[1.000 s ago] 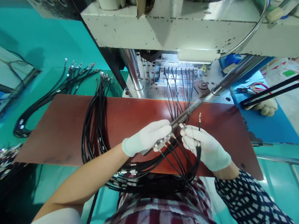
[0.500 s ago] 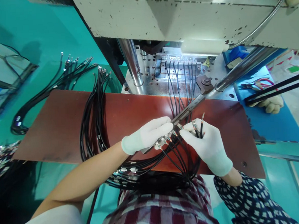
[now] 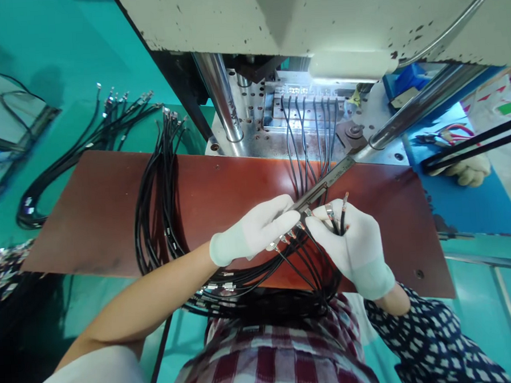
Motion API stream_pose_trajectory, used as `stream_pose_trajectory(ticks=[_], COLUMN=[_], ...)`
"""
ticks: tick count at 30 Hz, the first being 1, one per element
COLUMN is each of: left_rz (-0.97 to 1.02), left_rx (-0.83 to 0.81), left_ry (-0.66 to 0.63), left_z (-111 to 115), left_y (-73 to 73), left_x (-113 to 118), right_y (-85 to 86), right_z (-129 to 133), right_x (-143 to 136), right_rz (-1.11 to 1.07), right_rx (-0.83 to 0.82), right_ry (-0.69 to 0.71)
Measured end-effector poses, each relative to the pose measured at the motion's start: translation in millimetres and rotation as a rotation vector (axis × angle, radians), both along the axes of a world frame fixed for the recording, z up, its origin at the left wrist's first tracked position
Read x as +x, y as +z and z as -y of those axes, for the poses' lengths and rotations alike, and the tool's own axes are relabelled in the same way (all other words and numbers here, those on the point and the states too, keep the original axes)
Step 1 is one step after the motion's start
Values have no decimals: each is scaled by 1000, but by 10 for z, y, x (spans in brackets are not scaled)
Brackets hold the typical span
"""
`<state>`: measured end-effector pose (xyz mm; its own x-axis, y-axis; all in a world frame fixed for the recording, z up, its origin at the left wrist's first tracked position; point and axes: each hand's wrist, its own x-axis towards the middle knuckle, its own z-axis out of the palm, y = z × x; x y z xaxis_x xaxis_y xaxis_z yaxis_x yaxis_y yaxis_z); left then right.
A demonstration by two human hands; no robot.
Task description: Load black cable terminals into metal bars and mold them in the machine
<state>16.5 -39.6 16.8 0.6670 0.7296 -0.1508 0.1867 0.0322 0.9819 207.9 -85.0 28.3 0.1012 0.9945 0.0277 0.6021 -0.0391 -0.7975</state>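
My gloved left hand (image 3: pixel 261 228) is closed round a long metal bar (image 3: pixel 330 180) that slants up to the right. Several black cables with metal terminals (image 3: pixel 287 236) are lined up along the bar's lower side. My gloved right hand (image 3: pixel 355 246) pinches near the bar, by another terminal, and black cables (image 3: pixel 342 216) with metal and bare copper ends stick up between its fingers. What lies right at the right fingertips is partly hidden. Below both hands a thick bundle of black cables (image 3: pixel 253 303) curves across my lap at the board's edge.
Behind the brown board (image 3: pixel 233 184) is a press with a metal die plate (image 3: pixel 269 119), where several thin cables (image 3: pixel 302 137) sit in a row. Steel posts (image 3: pixel 220 96) flank it. More cable bundles (image 3: pixel 163 185) lie left; pliers (image 3: pixel 445 136) and a glove (image 3: pixel 472 168) lie right.
The view has shifted slightly. The bar and both hands hold nearly the same pose, with my left hand a little further right along the bar and covering more of the terminals.
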Motion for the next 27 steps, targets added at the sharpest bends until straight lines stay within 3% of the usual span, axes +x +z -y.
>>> stream_pose_trajectory(ticks=[5,9,15,22,27], left_rz=[87,79,164,169,153], left_rx=[-110,-132,-214,-225,-186], left_ry=[22,35,-16,-34,-39], left_z=[-2,-8,-28,-59,-52], left_y=[-33,-59,-96,-95,-92], left_x=[3,-3,-20,-39,-29], right_y=[-39,-122,-154,-53,23], right_z=[19,89,81,-17,-63], right_x=[58,198,320,211,146], right_rz=[-214,-621,-960,-630,-347], right_rx=[-102,-87,-368,-278,-143], right_ry=[-49,-86,24,14,-119])
